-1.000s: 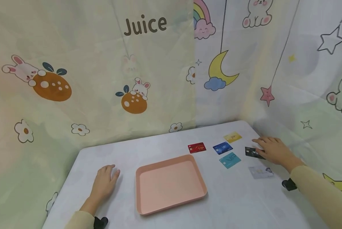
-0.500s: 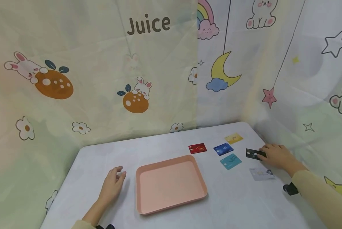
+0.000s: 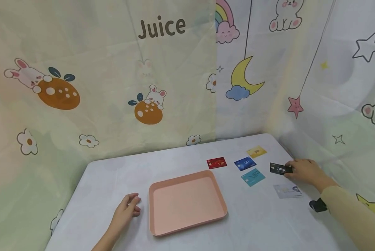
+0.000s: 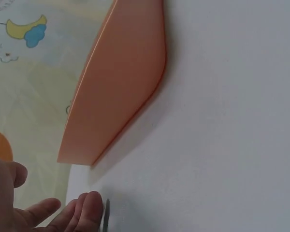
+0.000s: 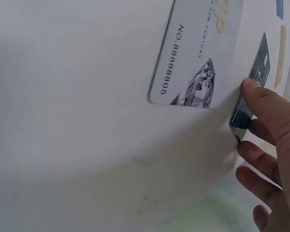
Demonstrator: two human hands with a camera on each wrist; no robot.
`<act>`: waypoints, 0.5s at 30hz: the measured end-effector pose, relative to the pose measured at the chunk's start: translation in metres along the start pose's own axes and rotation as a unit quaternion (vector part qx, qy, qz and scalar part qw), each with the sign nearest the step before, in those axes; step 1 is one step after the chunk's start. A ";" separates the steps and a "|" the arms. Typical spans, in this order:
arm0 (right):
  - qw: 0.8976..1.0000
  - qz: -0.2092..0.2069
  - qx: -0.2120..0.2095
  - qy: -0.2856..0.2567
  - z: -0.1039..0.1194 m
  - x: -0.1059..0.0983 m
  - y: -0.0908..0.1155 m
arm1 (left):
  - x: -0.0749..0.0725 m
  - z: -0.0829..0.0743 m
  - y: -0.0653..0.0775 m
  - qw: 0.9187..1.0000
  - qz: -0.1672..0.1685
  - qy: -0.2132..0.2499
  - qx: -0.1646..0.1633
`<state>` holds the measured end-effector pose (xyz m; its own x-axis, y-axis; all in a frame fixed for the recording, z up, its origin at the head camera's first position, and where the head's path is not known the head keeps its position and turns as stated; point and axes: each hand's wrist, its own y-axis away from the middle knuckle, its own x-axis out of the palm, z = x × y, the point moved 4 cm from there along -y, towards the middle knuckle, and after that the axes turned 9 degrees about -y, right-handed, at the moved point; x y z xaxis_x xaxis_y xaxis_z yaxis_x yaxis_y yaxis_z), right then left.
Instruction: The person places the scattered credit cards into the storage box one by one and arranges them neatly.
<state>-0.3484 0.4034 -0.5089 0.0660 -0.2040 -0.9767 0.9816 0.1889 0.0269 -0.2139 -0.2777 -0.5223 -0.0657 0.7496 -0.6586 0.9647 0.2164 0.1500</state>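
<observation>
The black card (image 3: 278, 168) lies near the right edge of the white table (image 3: 112, 177), pinched at its right end by the right hand (image 3: 308, 172). In the right wrist view the thumb presses on the printed face while a fingertip meets the card from behind, so the gap between them is only the card's thickness. The other fingers of that hand are bent and spaced apart, away from the card. It stands tilted there, though I cannot tell whether its far edge touches the table.

Just on the near side lies the silver card (image 3: 287, 191), flat, with a diamond print at one end. To the left of the black card is the teal card (image 3: 253, 177); beyond that come the blue card (image 3: 245, 163) and the yellow card (image 3: 256, 151). The red card (image 3: 217, 162) lies farther left, near a corner of the pink tray (image 3: 187, 202).

On the tray's other side, just beside its left wall, the left hand (image 3: 126, 208) is slack: fingers loosely bent, thumb apart from them. Whether its fingertips rest on the table I cannot tell.
</observation>
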 end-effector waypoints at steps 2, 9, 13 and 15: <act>1.000 0.005 0.007 -0.013 0.000 -0.001 -0.001 | 0.004 0.003 0.005 0.999 0.016 0.028 -0.015; 0.993 0.037 0.047 -0.102 -0.006 0.000 -0.006 | 0.012 0.005 0.018 0.992 0.067 0.105 -0.020; 0.984 0.066 0.071 -0.150 -0.008 0.000 -0.010 | 0.014 0.003 0.021 0.989 0.079 0.124 -0.022; 0.980 0.078 0.088 -0.159 -0.009 -0.001 -0.012 | 0.015 0.001 0.022 0.987 0.092 0.131 -0.017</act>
<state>-0.3617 0.4098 -0.5097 0.2428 -0.4794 -0.8433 0.9690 0.0782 0.2345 -0.1937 -0.2626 -0.5301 0.0421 0.9136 -0.4044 0.9573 0.0789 0.2780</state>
